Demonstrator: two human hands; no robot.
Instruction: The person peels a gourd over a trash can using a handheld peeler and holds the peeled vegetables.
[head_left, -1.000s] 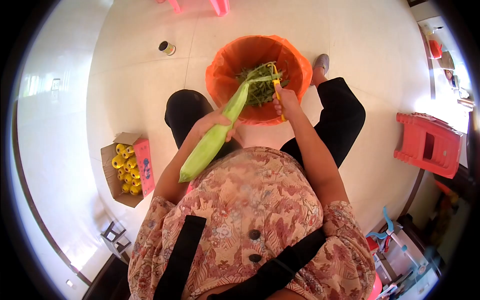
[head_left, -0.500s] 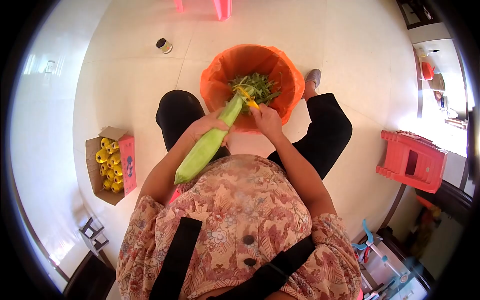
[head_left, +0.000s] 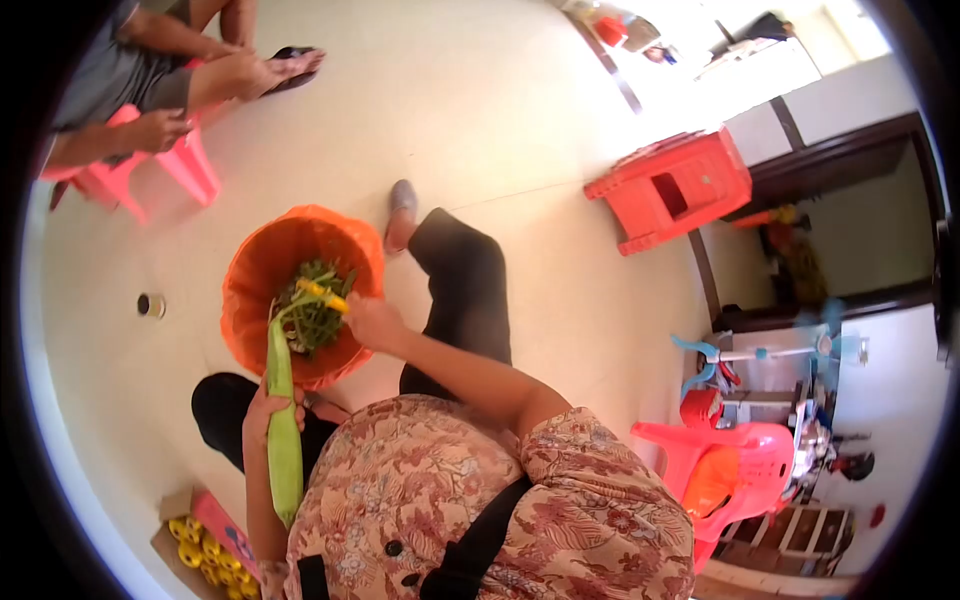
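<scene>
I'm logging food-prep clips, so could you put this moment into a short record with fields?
Left hand: grips a long green vegetable around its middle
Right hand: holds a yellow tool over the bin
Bin: orange, with leafy greens inside
Other person: seated on a pink stool
On the floor: small can, open box of yellow items

Pale tiled floor (head_left: pixel 480 130), orange-lined bin (head_left: pixel 238 285), small can (head_left: pixel 151 305), carton (head_left: pixel 222 527), pink stool (head_left: pixel 197 172), red stools (head_left: pixel 695 175)

Red stools (head_left: pixel 640 205) and a pink armchair (head_left: pixel 768 452) stand at right on the pale tiled floor (head_left: pixel 570 300) of an apparent home.
</scene>
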